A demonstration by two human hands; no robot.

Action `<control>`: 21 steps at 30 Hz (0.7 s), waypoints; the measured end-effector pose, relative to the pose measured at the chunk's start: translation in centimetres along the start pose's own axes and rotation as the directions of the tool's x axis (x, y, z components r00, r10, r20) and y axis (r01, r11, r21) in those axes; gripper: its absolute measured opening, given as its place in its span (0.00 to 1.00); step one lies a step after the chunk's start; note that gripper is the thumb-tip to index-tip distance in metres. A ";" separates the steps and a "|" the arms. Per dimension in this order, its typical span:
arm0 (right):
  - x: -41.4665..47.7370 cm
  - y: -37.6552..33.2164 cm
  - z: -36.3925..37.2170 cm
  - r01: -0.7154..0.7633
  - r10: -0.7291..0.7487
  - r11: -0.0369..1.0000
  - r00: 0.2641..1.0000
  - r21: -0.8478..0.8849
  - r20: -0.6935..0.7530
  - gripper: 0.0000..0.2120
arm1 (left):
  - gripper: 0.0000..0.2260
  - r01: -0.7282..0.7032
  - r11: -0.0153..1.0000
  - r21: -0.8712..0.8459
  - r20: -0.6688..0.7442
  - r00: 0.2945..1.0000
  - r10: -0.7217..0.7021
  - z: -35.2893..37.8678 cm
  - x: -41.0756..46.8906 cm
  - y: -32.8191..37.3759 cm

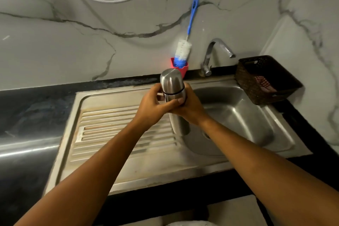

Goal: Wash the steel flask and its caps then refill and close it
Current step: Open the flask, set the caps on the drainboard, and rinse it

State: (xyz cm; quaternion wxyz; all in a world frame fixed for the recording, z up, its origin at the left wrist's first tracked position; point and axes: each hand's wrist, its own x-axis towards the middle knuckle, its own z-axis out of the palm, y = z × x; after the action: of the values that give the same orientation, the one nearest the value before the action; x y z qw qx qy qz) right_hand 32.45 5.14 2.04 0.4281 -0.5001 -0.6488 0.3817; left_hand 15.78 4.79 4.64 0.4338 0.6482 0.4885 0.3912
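The steel flask [172,88] is held in the middle of the frame, above the line where the ribbed drainboard [119,124] meets the sink [238,115]. Its long axis runs nearly upright. The domed outer cap [171,79] points up and slightly toward the upper left, and the base hangs lower and a little to the right, clear of the steel below.

Both hands grip the flask at about the same height, around the dark seam under the cap. The left hand [154,104] comes in from the left side of the frame, its thumb laid across the front of the body and its fingers curled round the far side. The right hand [191,104] wraps the body from the right, partly hidden behind the flask. The cap itself stands bare above both hands.

The cap is on, so unscrewing it looks like the step in hand. That turn would go about the upright axis, and the left hand, highest by the seam, seems better placed to slide up onto the cap while the right steadies the body.

The tap [216,49] stands to the upper right, with its spout over the basin. A bottle brush [183,49] leans in a red holder [183,69] just behind the flask.
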 end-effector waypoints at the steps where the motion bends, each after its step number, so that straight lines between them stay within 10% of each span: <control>1: -0.3 0.5 -1.3 -0.005 0.005 1.000 1.000 0.014 -0.009 0.38 | 0.37 0.003 1.000 0.008 0.028 1.000 -0.003 1.1 0.3 0.5; 7: -2.8 2.6 -8.1 -0.097 0.098 0.984 0.995 0.147 -0.001 0.28 | 0.24 0.045 0.994 -0.101 0.162 0.986 -0.028 6.4 2.8 3.2; 16: -3.8 4.0 -14.1 -0.211 0.162 0.946 0.965 0.245 0.207 0.19 | 0.40 0.155 0.853 -0.498 0.415 0.907 0.077 12.7 8.5 4.7; 21: -2.9 5.8 -15.4 -0.236 0.180 0.946 0.953 0.224 0.245 0.15 | 0.19 0.109 0.834 -0.541 0.324 0.942 0.088 15.6 9.8 4.4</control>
State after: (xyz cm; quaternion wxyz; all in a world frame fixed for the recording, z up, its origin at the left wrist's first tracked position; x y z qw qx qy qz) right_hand 49.17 4.50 1.49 0.3701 -0.4622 -0.5823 0.5571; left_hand 33.70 10.87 4.63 0.6811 0.5495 0.2773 0.3966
